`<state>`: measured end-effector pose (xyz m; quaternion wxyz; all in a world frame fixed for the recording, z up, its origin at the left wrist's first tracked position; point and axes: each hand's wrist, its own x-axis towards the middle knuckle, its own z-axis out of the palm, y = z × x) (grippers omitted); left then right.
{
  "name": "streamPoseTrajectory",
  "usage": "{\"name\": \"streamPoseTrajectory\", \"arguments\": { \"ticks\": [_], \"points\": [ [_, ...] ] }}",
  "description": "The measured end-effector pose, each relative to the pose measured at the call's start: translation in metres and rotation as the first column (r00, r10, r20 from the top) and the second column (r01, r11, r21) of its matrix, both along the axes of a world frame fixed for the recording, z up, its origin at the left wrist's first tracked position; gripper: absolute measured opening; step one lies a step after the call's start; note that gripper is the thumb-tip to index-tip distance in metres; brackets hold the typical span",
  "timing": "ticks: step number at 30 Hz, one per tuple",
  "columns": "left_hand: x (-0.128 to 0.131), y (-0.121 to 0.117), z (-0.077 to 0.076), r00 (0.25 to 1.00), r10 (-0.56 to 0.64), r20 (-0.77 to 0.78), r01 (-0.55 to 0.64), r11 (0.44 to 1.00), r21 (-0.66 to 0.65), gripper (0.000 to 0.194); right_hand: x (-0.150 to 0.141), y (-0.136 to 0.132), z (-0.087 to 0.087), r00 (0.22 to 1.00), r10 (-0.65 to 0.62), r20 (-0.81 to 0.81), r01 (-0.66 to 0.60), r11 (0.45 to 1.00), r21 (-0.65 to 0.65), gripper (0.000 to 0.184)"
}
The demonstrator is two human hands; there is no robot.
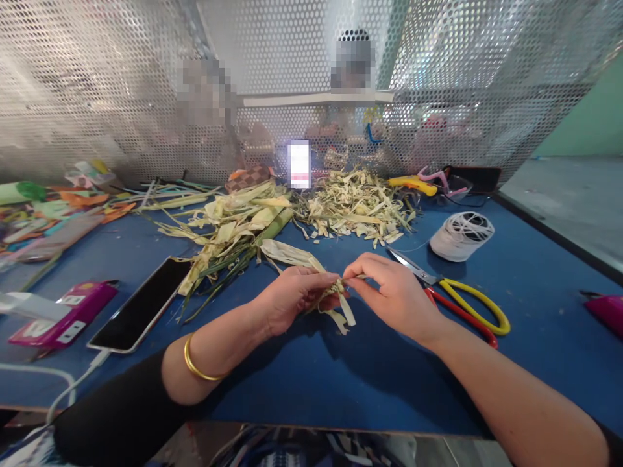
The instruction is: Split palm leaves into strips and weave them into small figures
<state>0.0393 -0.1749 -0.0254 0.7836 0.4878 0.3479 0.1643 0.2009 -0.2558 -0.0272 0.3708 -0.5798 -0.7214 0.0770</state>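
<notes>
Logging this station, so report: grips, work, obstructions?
Left grip: holding pale strips. Right grip: pinching at their edge. Scissors: off to the right, clear of the strips.

One view, from my head
It faced forward and down, near my left grip (293, 293) and right grip (392, 292), across the table (302, 392) to the perforated screen (272, 48).

A plain, close-fitting black fabric sleeve (121, 412) covers the left arm up to mid-forearm, where a slim, rounded, gold-coloured bangle (191, 365) circles it. The right forearm (516, 383) is bare down to the ungloved right hand (396, 295).
</notes>
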Motion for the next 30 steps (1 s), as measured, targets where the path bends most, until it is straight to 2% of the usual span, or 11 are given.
{"name": "streamPoseTrajectory", "arguments": {
  "ticks": [11,19,22,26,28,30],
  "points": [
    [-0.001,0.001,-0.002,0.996,-0.053,-0.072,0.055,0.998,0.029,0.03,0.001,0.001,-0.005,0.997,0.044,0.062,-0.046,0.999,0.029,0.014],
    [0.003,-0.001,0.0,0.991,-0.01,-0.131,0.048,0.956,0.288,0.02,-0.001,0.002,-0.01,0.993,0.024,0.118,-0.031,0.998,0.061,0.015],
    [0.003,-0.004,0.003,0.988,0.023,-0.155,0.028,0.947,0.319,0.021,0.003,0.003,-0.006,0.999,0.012,0.032,-0.013,0.998,0.055,0.012],
    [0.0,0.0,0.008,0.994,0.092,-0.064,-0.071,0.958,0.279,0.018,0.026,0.009,-0.001,0.986,-0.14,-0.093,0.148,0.984,0.097,0.019],
    [-0.002,0.006,0.01,0.986,0.167,0.009,-0.165,0.961,0.223,0.016,0.04,0.012,-0.001,0.978,-0.207,-0.026,0.209,0.971,0.117,0.014],
    [-0.003,0.014,0.012,0.964,0.261,0.049,-0.265,0.953,0.147,0.013,0.051,0.016,-0.003,0.974,-0.212,0.083,0.204,0.975,0.087,0.012]
  ]
}}
